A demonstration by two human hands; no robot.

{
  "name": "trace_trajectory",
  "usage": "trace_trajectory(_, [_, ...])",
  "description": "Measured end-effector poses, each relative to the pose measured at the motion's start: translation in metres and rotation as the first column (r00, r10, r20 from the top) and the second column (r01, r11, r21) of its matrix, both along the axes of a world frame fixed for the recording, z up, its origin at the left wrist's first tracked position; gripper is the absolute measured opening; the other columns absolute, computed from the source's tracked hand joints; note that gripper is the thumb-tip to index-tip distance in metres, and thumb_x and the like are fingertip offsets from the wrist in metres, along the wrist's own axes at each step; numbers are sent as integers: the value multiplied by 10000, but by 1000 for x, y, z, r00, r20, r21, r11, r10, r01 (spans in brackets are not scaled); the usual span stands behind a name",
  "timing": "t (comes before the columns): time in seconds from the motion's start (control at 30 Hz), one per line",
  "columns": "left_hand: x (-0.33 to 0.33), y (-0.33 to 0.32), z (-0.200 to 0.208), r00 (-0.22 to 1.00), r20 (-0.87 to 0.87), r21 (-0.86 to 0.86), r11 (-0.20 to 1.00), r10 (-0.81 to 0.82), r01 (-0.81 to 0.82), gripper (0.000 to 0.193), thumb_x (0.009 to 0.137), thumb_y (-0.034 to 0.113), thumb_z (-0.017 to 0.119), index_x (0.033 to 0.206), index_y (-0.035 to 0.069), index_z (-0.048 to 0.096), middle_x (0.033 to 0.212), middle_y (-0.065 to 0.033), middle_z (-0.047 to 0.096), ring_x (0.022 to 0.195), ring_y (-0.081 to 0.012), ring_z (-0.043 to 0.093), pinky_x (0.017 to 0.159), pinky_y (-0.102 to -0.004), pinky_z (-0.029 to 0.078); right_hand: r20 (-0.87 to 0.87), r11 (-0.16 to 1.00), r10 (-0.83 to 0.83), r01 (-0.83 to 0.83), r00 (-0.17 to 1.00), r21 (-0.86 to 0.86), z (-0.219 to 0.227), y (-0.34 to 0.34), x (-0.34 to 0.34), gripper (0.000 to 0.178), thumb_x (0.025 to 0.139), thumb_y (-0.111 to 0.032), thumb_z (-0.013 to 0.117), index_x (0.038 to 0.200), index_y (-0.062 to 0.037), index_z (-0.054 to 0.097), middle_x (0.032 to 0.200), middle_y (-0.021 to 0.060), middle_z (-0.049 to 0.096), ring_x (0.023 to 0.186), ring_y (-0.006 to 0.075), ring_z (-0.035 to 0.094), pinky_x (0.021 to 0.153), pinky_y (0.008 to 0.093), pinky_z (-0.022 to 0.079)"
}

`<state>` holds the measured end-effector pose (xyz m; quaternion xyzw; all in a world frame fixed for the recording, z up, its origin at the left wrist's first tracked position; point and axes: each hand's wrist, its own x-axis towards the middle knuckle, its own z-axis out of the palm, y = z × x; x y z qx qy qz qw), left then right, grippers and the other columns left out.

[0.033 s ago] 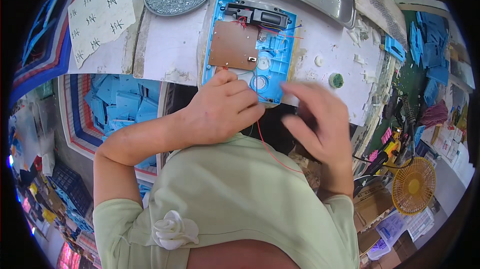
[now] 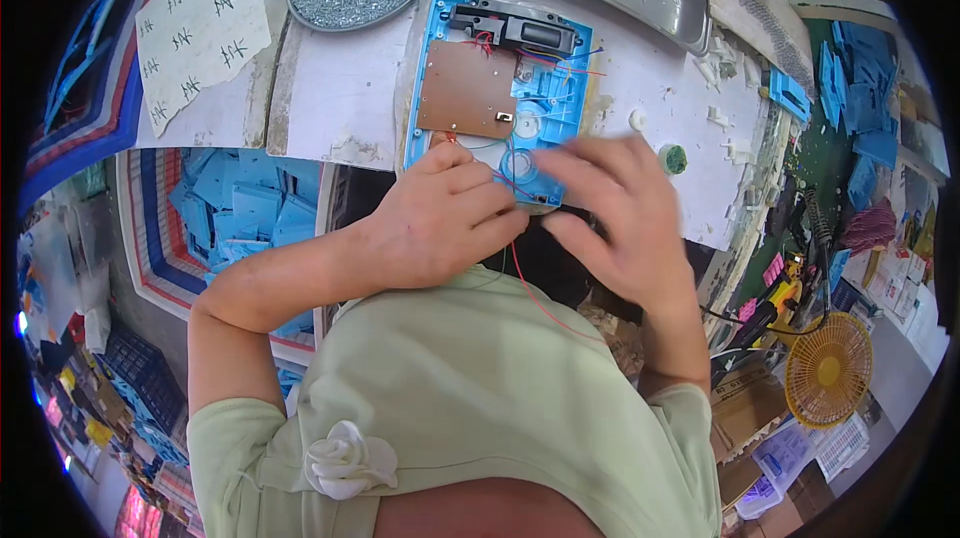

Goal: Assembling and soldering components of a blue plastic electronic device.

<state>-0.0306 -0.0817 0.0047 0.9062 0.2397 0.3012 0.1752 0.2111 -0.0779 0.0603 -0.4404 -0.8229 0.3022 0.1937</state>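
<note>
head view: left hand (image 2: 430,223) curled narrow at near edge of brown board (image 2: 465,88); what it holds, cannot tell. right hand (image 2: 630,218) wide, blurred, seems without object. blue case (image 2: 568,125) lies just ahead of both hands. better keep red wire (image 2: 523,279) slack, i think. far left of left hand, paper (image 2: 205,28) carries repeated dark handwriting.

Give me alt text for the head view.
A bare left hand is at the near edge of an open light-blue plastic casing with a brown rectangular board; the blurred right hand is open at the casing's near-right corner.
</note>
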Motion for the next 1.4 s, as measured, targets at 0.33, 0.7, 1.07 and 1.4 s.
trace_trajectory(0.33, [-62, -11, -6, 919, -160, -97, 921, 360, -377, 178, 759, 40, 781, 812, 94, 620, 707, -52, 513, 613, -273, 514, 572, -399, 378, 54, 941, 43, -59, 998, 333, -42, 0, -72, 311, 759, -195, 790, 1039, -75, 725, 959, 21, 621, 971, 226, 561, 893, 442, 398])
trace_trajectory(0.7, [-84, -10, 10, 985, -171, -482, 869, 36, -115, 236, 789, 144, 790, 968, 77, 651, 841, -83, 605, 775, -312, 632, 674, -422, 496, 76, 950, 27, -49, 997, 309, -51, -8, -95, 236, 730, -245, 810, 870, -124, 663, 981, 33, 619, 956, 265, 546, 874, 463, 386])
trace_trajectory(1.07, [-78, 21, -23, 995, 101, -365, 929, -15, 51, 213, 799, 116, 829, 989, 82, 739, 826, -76, 616, 709, -275, 643, 595, -393, 513, -272, 802, -562, 595, 781, 52, 19, 165, 77, 160, 846, -82, 784, 985, -6, 767, 800, 16, 719, 739, 107, 654, 676, 249, 501])
trace_trajectory(1.4, [-59, 41, -16, 998, 57, -425, 904, -23, 45, 208, 780, 102, 840, 965, 93, 745, 808, -74, 608, 694, -272, 641, 592, -383, 522, -406, 419, -373, 542, 834, 728, 43, 451, 145, 225, 934, -218, 681, 1039, -20, 693, 939, 74, 738, 879, 210, 693, 827, 348, 537])
